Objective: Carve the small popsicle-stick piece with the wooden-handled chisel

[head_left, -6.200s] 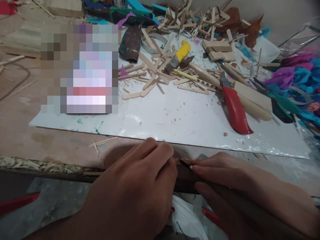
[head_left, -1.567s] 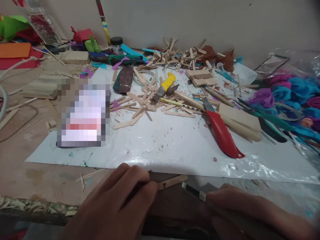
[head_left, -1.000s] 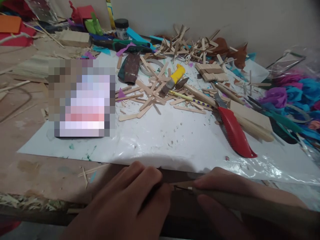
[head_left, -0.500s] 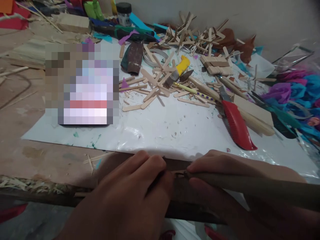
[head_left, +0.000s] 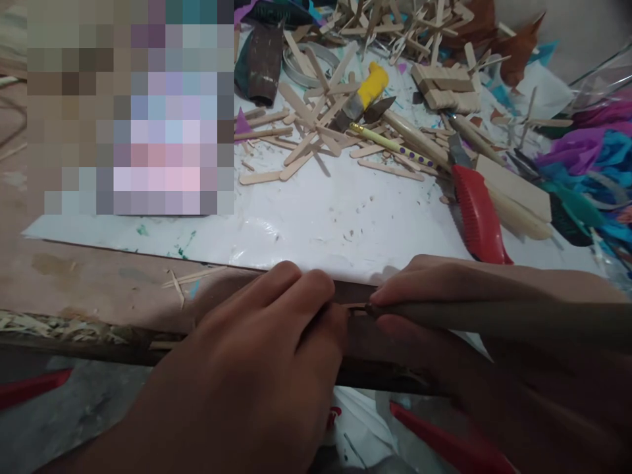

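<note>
My left hand point(head_left: 257, 368) lies at the table's front edge with its fingers curled down, pinching a small wooden stick point(head_left: 356, 307) whose end barely shows. My right hand point(head_left: 474, 309) is closed round a long brown-handled cutting tool point(head_left: 494, 317). The tool's tip meets the stick right beside my left fingertips. Most of the stick is hidden under my fingers.
A white plastic sheet point(head_left: 340, 224) covers the wooden table point(head_left: 89, 276). On it lie several loose ice-cream sticks point(head_left: 301, 125), a red-handled knife point(head_left: 476, 210), a yellow-handled cutter point(head_left: 363, 99), a dotted pencil point(head_left: 395, 145) and a stick bundle point(head_left: 447, 89). Coloured paper flowers point(head_left: 592, 151) pile at the right.
My right hand brought the tool's tip back against the stick held by my left hand. The view has tilted down and closer to the table edge.
</note>
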Action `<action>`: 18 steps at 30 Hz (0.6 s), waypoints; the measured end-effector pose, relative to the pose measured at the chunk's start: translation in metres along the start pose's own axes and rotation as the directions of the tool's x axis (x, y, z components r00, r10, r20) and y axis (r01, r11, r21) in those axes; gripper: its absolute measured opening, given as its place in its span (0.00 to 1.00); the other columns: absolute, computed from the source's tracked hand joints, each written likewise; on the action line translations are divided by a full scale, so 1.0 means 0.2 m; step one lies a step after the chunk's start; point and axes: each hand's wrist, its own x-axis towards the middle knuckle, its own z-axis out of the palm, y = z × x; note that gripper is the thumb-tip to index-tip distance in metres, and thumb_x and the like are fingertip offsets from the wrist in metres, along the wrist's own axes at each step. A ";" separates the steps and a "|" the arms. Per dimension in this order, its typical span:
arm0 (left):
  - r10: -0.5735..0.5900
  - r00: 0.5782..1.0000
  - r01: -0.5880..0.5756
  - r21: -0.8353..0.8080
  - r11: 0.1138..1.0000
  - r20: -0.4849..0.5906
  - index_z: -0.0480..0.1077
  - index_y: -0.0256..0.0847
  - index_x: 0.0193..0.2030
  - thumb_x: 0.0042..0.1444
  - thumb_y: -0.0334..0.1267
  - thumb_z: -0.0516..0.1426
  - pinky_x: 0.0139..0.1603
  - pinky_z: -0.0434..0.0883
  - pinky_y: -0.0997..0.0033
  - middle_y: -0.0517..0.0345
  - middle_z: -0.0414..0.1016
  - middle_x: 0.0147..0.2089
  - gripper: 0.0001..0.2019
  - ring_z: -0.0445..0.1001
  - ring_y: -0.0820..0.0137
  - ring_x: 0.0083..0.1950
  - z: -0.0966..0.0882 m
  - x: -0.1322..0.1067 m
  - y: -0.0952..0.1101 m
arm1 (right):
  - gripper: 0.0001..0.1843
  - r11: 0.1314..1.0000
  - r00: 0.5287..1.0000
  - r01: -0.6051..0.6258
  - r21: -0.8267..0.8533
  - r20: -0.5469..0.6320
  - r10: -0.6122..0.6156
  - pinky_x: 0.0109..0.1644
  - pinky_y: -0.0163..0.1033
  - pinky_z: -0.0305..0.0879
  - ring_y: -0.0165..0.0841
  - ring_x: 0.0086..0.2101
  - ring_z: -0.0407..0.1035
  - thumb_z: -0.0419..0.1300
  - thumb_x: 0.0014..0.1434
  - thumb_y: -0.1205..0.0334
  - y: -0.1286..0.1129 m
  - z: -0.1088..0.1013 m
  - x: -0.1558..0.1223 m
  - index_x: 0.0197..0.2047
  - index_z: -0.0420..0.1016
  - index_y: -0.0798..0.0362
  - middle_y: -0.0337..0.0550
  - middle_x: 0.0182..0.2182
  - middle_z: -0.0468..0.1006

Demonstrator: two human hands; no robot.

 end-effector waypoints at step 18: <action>0.114 0.989 -0.103 0.106 0.989 -0.096 0.83 0.41 0.45 0.69 0.20 0.52 0.43 0.80 0.50 0.53 0.84 0.47 0.19 0.81 0.56 0.47 -0.01 -0.05 0.00 | 0.15 0.972 0.980 0.167 -0.167 -0.075 -0.182 0.49 0.34 0.88 0.34 0.48 0.92 0.64 0.80 0.60 0.06 0.03 -0.18 0.64 0.82 0.33 0.32 0.57 0.94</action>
